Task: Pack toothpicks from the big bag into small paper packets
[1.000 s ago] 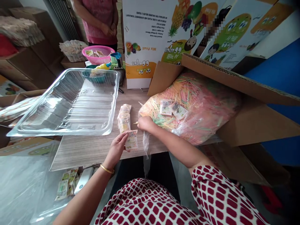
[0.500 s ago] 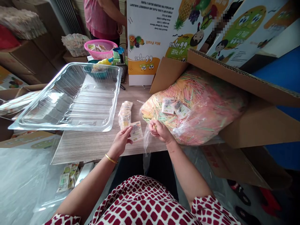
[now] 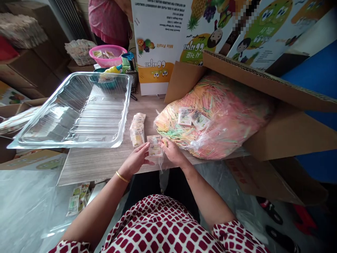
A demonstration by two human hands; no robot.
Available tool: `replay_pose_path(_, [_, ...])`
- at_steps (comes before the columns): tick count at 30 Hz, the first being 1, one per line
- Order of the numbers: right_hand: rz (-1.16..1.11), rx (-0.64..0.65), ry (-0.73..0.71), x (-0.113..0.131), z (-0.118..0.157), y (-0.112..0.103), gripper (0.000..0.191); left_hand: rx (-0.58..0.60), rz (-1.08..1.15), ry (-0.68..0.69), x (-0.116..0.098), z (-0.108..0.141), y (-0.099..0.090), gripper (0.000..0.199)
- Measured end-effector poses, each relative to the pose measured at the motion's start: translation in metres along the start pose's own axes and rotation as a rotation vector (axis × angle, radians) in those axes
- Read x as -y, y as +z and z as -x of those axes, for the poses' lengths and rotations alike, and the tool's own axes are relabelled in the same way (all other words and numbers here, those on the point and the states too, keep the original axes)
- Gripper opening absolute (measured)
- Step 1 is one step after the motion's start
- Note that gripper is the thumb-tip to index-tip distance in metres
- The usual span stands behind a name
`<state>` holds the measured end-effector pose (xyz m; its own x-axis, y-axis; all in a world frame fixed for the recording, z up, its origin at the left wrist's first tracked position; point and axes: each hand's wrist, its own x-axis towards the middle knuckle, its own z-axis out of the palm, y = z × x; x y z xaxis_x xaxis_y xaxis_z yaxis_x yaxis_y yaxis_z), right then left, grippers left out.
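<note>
A small clear printed packet is between my hands above the table's front edge. My left hand pinches its left side between thumb and fingers. My right hand is closed at the packet's upper right corner, with the yellowish ends of a few candy sticks showing at its fingertips. Just beyond my left hand lies an overlapping row of filled packets. To the right, a large clear plastic bag is full of thin coloured candy sticks, and two packets rest on top of it.
A clear plastic tray stands tilted at the left of the table. Behind it are a pink basket and a blue-topped container. An open carton surrounds the bag at right. Printed boxes and another person are at the back.
My right hand has moved left from the bag's edge to the packet's right side, carrying the sticks. My left hand still holds the packet. The view has shifted slightly.
</note>
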<state>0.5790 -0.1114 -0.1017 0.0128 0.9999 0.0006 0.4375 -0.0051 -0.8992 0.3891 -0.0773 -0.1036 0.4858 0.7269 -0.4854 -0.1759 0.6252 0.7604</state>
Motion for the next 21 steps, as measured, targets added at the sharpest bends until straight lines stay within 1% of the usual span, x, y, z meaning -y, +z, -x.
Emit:
replay_pose_path(3, [0.056,0.025,0.001,-0.005,0.000,0.000,0.026,0.116,0.080,-0.086,-0.002,0.002,-0.001,0.044])
replay_pose_path(6, [0.081,0.034,-0.004,-0.012,0.001,0.000,0.025,0.109,0.154,-0.083,-0.001,-0.004,0.000,0.036])
replay_pose_path(7, [0.077,0.007,-0.003,-0.013,0.001,-0.001,0.024,0.088,0.176,-0.063,0.000,-0.007,0.001,0.034])
replay_pose_path(9, [0.069,-0.089,0.019,-0.010,0.003,-0.005,0.024,0.029,0.172,0.010,0.004,-0.012,0.003,0.034])
replay_pose_path(11, [0.095,-0.175,0.059,-0.001,0.008,-0.010,0.025,-0.033,0.086,0.115,0.007,-0.015,0.006,0.038])
replay_pose_path(13, [0.181,-0.200,0.064,0.011,0.014,-0.013,0.026,-0.080,-0.022,0.218,0.010,-0.017,0.008,0.041])
replay_pose_path(15, [0.292,-0.174,0.024,0.022,0.019,-0.012,0.027,-0.096,-0.076,0.263,0.011,-0.017,0.010,0.042])
replay_pose_path(18, [0.437,-0.114,-0.021,0.028,0.017,-0.003,0.032,-0.097,-0.061,0.267,0.011,-0.016,0.013,0.041])
replay_pose_path(21, [0.571,-0.077,0.033,0.023,0.010,0.006,0.031,-0.062,-0.059,0.263,0.009,-0.013,0.015,0.039])
